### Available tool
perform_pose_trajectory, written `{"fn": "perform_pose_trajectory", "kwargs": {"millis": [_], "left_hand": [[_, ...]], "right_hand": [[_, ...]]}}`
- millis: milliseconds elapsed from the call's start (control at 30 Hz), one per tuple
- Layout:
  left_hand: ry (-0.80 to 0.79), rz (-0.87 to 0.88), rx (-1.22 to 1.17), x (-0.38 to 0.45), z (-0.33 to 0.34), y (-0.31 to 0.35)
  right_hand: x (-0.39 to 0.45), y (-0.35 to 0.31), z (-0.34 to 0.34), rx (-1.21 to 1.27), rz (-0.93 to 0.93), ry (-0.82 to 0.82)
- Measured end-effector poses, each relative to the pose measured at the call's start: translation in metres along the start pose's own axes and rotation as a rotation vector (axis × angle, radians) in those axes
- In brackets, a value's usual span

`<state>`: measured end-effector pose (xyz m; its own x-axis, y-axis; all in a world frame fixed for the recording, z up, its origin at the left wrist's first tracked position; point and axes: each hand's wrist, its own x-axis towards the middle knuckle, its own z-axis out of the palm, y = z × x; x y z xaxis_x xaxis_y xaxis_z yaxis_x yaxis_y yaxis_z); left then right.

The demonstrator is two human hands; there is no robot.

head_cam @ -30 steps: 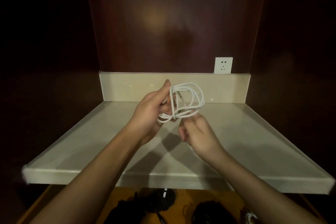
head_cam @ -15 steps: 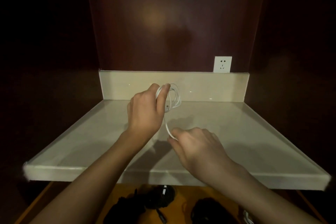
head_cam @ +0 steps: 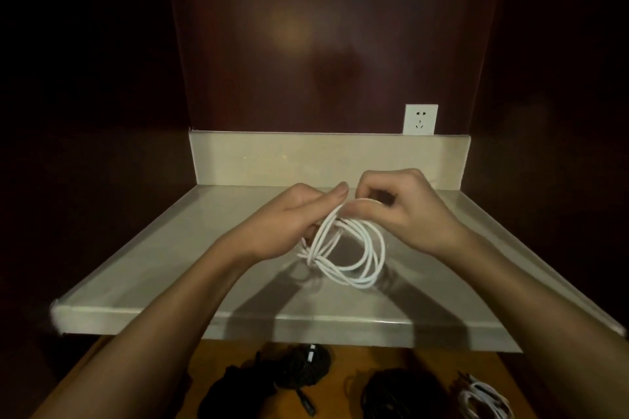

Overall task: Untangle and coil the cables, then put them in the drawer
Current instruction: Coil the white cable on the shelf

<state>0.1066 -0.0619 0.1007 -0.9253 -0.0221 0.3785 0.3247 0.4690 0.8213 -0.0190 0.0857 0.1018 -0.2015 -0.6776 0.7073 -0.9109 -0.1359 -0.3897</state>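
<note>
No legible txt, labels or nos. anywhere.

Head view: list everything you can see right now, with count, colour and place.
white cable: 1, white, coiled in loops, held above the counter
counter: 1, pale beige, centre, with a raised back edge
socket: 1, white, on the dark wall at back right
drawer: 1, wood-coloured, open below the counter
black cables: at least 2 bundles, black, in the drawer
small white cable: 1, white, drawer's right end
left hand: holds the coil
right hand: pinches the coil's top
</note>
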Motion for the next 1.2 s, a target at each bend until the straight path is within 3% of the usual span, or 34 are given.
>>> {"fn": "perform_pose_trajectory", "kwargs": {"millis": [167, 333, 467, 533, 700, 833, 900, 967, 1100, 1200], "left_hand": [[-0.070, -0.007, -0.325, -0.005, 0.002, -0.006], [0.197, -0.171, -0.620, 0.002, 0.010, -0.009], [0.329, -0.166, -0.696, 0.009, 0.007, -0.017], [0.381, -0.135, -0.587, 0.011, 0.005, -0.022], [0.564, 0.072, -0.019, 0.010, 0.001, -0.043], [0.639, 0.173, 0.337, 0.009, 0.003, -0.046], [0.637, 0.181, 0.544, 0.007, 0.006, -0.046], [0.629, 0.183, 0.692, 0.005, 0.006, -0.047], [0.601, 0.283, 0.829, -0.002, 0.007, -0.042], [0.537, 0.388, 0.840, -0.009, 0.009, -0.035]], "right_hand": [[-0.013, 0.005, 0.021, 0.360, 0.147, 0.110], [-0.034, 0.006, 0.054, 0.480, 0.287, 0.113], [-0.045, -0.002, 0.071, 0.493, 0.393, 0.079], [-0.047, -0.006, 0.071, 0.491, 0.427, 0.062], [-0.057, -0.014, 0.064, 0.474, 0.501, 0.018], [-0.064, -0.020, 0.060, 0.143, 0.356, -0.008], [-0.063, -0.026, 0.053, 0.100, 0.301, -0.017], [-0.058, -0.033, 0.045, 0.252, 0.331, -0.060], [-0.048, -0.031, 0.023, 0.855, 0.459, -0.066], [-0.048, -0.025, 0.017, 0.916, 0.397, -0.025]]}}
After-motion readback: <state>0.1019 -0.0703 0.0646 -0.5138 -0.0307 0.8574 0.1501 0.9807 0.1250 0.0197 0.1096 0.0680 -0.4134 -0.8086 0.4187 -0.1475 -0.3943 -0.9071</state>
